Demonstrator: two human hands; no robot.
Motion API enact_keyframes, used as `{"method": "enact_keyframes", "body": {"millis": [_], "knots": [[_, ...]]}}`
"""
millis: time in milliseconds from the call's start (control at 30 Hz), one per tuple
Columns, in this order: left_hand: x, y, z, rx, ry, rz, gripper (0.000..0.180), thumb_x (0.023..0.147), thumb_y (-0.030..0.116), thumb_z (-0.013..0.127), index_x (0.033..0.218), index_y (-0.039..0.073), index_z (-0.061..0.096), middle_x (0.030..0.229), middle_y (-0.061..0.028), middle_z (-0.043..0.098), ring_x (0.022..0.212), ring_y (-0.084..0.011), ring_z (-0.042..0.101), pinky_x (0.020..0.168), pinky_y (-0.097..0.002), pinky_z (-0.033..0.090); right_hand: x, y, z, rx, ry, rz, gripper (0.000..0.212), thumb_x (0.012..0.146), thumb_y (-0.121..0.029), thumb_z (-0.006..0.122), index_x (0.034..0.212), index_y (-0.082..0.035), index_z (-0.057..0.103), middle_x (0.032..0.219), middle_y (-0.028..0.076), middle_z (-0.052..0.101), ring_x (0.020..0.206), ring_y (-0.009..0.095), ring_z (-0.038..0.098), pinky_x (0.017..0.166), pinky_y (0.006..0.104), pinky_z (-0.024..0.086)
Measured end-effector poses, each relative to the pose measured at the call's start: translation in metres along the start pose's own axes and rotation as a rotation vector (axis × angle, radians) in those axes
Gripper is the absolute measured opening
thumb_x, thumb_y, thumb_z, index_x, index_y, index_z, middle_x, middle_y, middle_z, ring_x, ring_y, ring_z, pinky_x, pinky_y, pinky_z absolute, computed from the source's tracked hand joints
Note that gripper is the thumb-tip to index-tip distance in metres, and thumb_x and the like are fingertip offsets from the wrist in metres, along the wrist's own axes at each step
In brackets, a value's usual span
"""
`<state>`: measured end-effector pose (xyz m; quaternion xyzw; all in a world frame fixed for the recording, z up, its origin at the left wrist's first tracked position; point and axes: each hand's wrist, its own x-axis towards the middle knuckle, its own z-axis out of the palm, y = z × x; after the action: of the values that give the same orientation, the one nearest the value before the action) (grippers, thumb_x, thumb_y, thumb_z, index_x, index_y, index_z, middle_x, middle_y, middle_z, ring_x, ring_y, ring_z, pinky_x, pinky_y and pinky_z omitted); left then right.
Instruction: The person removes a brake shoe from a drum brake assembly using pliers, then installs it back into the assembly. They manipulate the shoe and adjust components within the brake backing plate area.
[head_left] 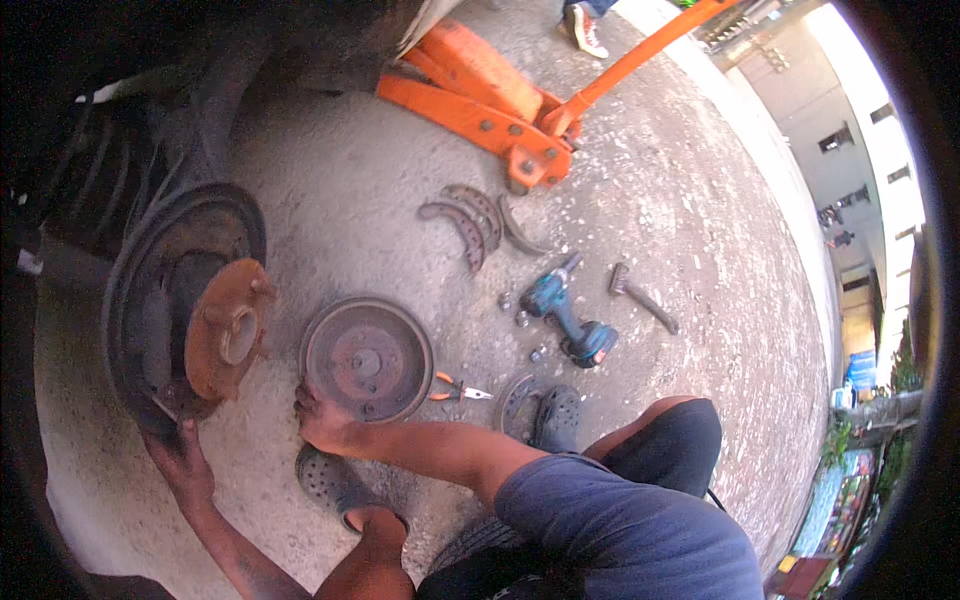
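On the left, a wheel hub with a rusty orange flange (232, 325) stands in front of a dark round brake backing plate (140, 330). My left hand (185, 470) grips the plate's lower edge, thumb in front; the other fingers are mostly hidden. A worn brake drum (365, 345) lies flat on the ground, its centre bore and stud holes showing. Close against the drum's lower-left rim is my right hand (325, 420), its fingers curled; whatever they hold is hidden. Orange-handled pliers (460, 392) lie just right of the drum.
An orange floor jack (480, 105) reaches under the vehicle at the top. Curved brake shoes (470, 225), a teal cordless impact wrench (570, 315), several lug nuts (522, 318) and a hammer (645, 298) lie on the concrete. Another person's shoe (585, 30) shows at the far edge.
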<state>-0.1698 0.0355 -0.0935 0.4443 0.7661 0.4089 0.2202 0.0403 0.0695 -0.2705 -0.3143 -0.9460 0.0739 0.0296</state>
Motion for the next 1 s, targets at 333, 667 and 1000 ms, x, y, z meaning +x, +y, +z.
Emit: {"method": "enact_keyframes", "body": {"millis": [333, 667, 1000], "knots": [[-0.002, -0.009, 0.007, -0.06, 0.057, 0.03, 0.079, 0.092, 0.04, 0.062, 0.143, -0.006, 0.024, 0.146, -0.0255, 0.03, 0.135, -0.0332, 0.032, 0.111, -0.0461, 0.026, 0.002, -0.005, -0.031, 0.259, 0.033, 0.163, 0.033, 0.067, -0.01, 0.065, 0.1, -0.003, 0.065, 0.1, 0.014, 0.066, 0.114, 0.033, 0.054, 0.104, 0.0513, 0.035], [-0.003, -0.001, 0.015, -0.101, 0.11, 0.163, 0.07, 0.092, 0.035, 0.064, 0.138, -0.007, 0.033, 0.14, -0.0249, 0.04, 0.128, -0.0328, 0.041, 0.108, -0.0434, 0.031, 0.028, -0.024, -0.147, 1.869, 0.238, 0.147, 0.01, 0.091, -0.007, 0.052, 0.097, 0.001, 0.053, 0.079, 0.007, 0.057, 0.071, 0.016, 0.054, 0.064, 0.0334, 0.047], [-0.013, 0.035, 0.014, 0.223, 0.24, 0.172, 0.075, 0.083, 0.032, 0.075, 0.136, -0.007, 0.039, 0.134, -0.0235, 0.046, 0.121, -0.0315, 0.049, 0.1, -0.0432, 0.039, 0.04, -0.051, -0.174, 1.539, 0.483, 0.202, 0.012, 0.082, -0.003, 0.058, 0.091, 0.006, 0.06, 0.083, 0.019, 0.065, 0.077, 0.022, 0.061, 0.071, 0.0385, 0.049]]}}
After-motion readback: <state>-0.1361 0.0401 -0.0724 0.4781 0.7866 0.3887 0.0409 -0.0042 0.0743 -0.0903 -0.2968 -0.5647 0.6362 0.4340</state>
